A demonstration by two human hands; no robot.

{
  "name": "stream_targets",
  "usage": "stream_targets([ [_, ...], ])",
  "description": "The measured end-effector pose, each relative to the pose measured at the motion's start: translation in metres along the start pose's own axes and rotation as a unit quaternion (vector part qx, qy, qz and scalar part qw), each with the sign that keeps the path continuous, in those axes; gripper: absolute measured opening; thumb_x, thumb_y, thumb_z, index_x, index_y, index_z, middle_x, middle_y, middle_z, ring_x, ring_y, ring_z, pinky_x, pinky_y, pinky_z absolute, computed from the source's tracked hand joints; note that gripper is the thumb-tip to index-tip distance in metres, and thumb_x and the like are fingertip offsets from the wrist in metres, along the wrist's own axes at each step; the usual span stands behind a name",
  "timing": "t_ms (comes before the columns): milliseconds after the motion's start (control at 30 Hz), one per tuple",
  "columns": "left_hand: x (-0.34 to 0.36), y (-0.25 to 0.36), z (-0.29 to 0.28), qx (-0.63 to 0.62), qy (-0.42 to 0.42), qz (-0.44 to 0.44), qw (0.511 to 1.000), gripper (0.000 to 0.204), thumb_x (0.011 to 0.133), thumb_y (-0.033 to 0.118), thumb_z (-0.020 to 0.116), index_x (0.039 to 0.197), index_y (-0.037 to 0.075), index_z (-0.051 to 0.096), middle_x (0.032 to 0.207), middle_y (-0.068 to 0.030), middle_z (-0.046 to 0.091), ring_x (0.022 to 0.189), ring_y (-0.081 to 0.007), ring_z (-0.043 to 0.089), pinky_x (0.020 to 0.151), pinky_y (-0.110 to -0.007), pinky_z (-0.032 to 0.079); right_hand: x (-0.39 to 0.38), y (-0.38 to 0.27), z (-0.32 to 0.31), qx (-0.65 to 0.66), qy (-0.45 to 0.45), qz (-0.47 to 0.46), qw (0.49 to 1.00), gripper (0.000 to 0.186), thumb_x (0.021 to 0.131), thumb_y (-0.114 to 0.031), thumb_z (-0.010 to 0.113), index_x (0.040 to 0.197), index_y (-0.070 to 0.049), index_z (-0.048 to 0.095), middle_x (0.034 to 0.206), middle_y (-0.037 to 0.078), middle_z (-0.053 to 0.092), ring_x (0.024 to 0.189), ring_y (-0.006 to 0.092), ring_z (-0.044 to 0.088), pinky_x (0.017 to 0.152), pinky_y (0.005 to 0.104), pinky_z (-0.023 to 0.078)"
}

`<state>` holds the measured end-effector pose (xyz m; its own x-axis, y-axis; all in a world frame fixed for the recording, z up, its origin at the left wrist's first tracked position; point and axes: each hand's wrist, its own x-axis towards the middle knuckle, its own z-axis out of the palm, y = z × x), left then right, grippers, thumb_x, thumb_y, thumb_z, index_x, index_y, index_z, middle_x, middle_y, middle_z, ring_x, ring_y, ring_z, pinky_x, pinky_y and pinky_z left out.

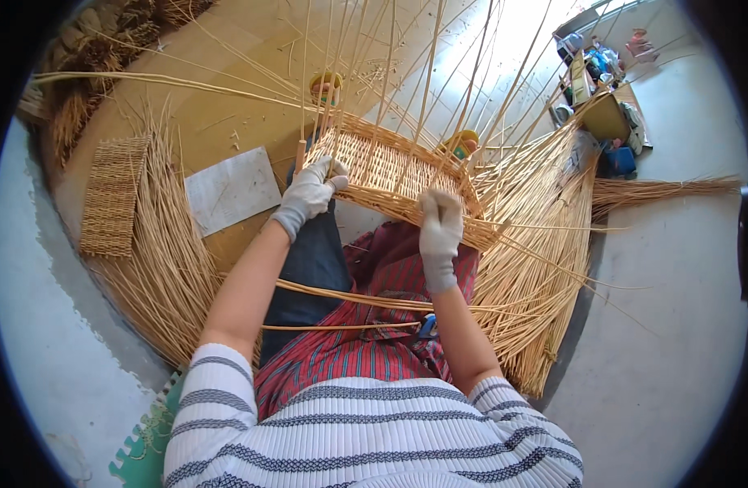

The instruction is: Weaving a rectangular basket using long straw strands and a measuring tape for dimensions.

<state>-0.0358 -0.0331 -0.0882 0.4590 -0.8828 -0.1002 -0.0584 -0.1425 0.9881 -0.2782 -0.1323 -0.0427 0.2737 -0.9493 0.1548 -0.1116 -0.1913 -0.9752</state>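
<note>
Tilted over my lap is a partly woven wicker basket (372,159), rectangular, with long upright stakes fanning out from its rim. My left hand (313,191), in a pale knit glove, is closed around the near left corner, next to a short thick corner post (300,156). At the near right edge, my right hand (441,228), gloved too and slightly blurred, has its fingers curled against the weave. What these fingers pinch is hidden. Loose wicker strands (545,227) trail from the basket's right end. Several long rods (354,298) lie across my lap, below both hands.
A large bundle of wicker rods (537,268) spreads at my right. At my left lie more rods (167,244), a woven wicker panel (114,195) and a white sheet (232,190). A cluttered box (606,114) stands far right. Dry plant material (81,89) is piled far left.
</note>
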Motion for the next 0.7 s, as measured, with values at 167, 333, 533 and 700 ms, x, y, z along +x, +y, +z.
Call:
stream_targets([
  [167,-0.004,0.003,0.014,-0.053,0.045,-0.163,0.984,0.025,0.110,0.032,0.065,0.117,0.008,0.067,0.076,-0.0031,0.069,0.046,-0.0145,0.063,0.039,-0.031,0.049,0.096,-0.110,0.123,-0.421,-0.102,-0.231,0.871,0.074,0.101,-0.001,0.066,0.168,-0.015,0.038,0.171,0.022,0.041,0.129,0.0310,0.070,0.096,0.0390,0.062],
  [333,0.005,0.005,0.006,-0.108,0.044,-0.148,0.982,0.031,0.108,0.033,0.068,0.116,0.003,0.066,0.082,-0.0074,0.073,0.056,-0.0203,0.075,0.044,-0.034,0.056,0.090,-0.098,0.130,-0.286,-0.114,-0.259,0.915,0.078,0.103,-0.009,0.067,0.170,-0.019,0.028,0.158,0.018,0.048,0.118,0.0266,0.074,0.083,0.0360,0.062],
  [533,0.007,-0.011,0.014,-0.119,0.049,-0.126,0.984,0.030,0.109,0.032,0.067,0.116,0.003,0.064,0.086,-0.0061,0.072,0.059,-0.0211,0.076,0.053,-0.035,0.060,-0.040,-0.010,-0.005,-0.302,-0.166,-0.025,0.938,0.064,0.108,-0.008,0.058,0.167,-0.016,0.033,0.093,0.008,0.071,0.072,0.0140,0.065,0.074,0.0321,0.056],
  [700,0.006,-0.009,0.013,-0.125,0.046,-0.116,0.984,0.030,0.110,0.031,0.066,0.124,0.004,0.065,0.090,-0.0090,0.074,0.061,-0.0226,0.076,0.049,-0.035,0.060,0.005,-0.037,0.088,-0.298,-0.169,-0.090,0.935,0.100,0.101,-0.017,0.072,0.175,-0.016,0.005,0.143,0.029,0.065,0.102,0.0376,0.076,0.087,0.0440,0.059],
])
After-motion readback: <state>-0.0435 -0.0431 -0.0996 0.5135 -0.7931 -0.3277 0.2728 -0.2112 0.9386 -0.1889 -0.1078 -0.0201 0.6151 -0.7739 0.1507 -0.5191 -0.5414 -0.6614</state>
